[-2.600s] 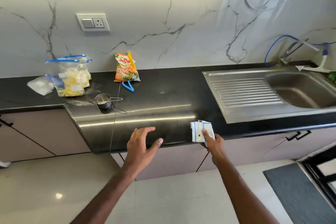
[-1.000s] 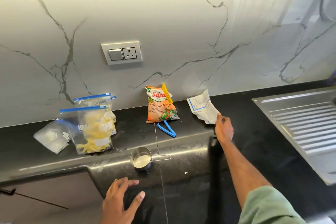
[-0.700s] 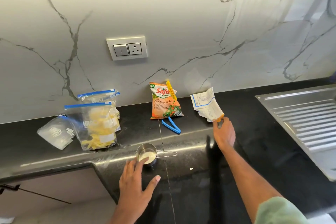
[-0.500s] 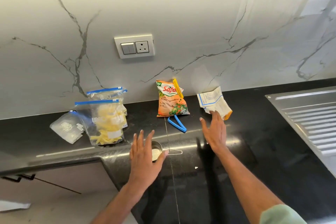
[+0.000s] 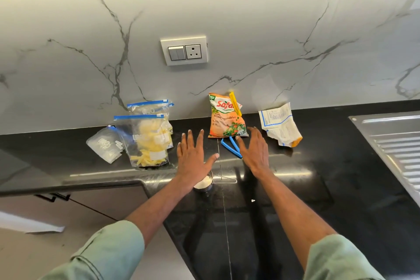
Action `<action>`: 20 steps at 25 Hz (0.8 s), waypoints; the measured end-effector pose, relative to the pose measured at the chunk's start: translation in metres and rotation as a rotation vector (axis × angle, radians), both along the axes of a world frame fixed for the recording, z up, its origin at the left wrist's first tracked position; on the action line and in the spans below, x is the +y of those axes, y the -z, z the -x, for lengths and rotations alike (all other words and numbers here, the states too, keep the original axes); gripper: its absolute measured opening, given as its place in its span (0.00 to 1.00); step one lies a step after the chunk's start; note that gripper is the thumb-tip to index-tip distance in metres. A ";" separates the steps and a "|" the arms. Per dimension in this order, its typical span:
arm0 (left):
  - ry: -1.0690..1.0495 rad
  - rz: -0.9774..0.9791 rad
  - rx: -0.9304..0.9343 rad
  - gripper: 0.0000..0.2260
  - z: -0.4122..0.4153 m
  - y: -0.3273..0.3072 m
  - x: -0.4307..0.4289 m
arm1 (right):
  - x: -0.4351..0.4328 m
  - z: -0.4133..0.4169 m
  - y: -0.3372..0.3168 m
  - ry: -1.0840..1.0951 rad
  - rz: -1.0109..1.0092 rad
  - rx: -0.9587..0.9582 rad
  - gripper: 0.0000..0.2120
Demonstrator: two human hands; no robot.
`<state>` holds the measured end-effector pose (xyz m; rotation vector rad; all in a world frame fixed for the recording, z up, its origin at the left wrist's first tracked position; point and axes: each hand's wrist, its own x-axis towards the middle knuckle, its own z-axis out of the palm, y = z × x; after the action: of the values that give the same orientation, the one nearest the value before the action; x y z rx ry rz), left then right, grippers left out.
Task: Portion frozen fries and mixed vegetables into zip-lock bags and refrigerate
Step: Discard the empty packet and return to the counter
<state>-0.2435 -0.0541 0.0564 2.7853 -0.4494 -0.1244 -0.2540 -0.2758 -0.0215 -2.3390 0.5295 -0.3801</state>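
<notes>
While two zip-lock bags of fries (image 5: pixel 148 141) are filled on the bench (image 5: pixel 318 166), the vegetable packet (image 5: pixel 226 118) is reached for by both hands, left (image 5: pixel 193 155) and right (image 5: pixel 254 151), spread flat and empty.

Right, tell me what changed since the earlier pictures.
The right hand carried the crumpled white blue-lined packet from the black counter's front edge to the wall, let go, and now reaches open beside the orange mixed-vegetable bag. The left hand advanced past the small steel measuring cup. Clear zip-lock bags of fries and blue clip stayed put.
</notes>
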 end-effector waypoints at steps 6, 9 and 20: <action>0.050 -0.055 0.022 0.43 -0.023 0.005 -0.003 | 0.009 -0.017 -0.003 0.020 -0.072 -0.008 0.27; 0.048 -0.052 0.067 0.43 -0.042 0.009 0.000 | 0.010 -0.033 -0.004 0.003 -0.100 0.049 0.25; 0.089 -0.020 0.070 0.43 -0.094 0.016 0.016 | 0.018 -0.089 -0.012 0.098 -0.068 0.113 0.25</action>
<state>-0.1498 -0.0377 0.0404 2.7704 -0.5579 -0.2470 -0.1649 -0.2577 -0.0091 -2.2839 0.7029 -0.2714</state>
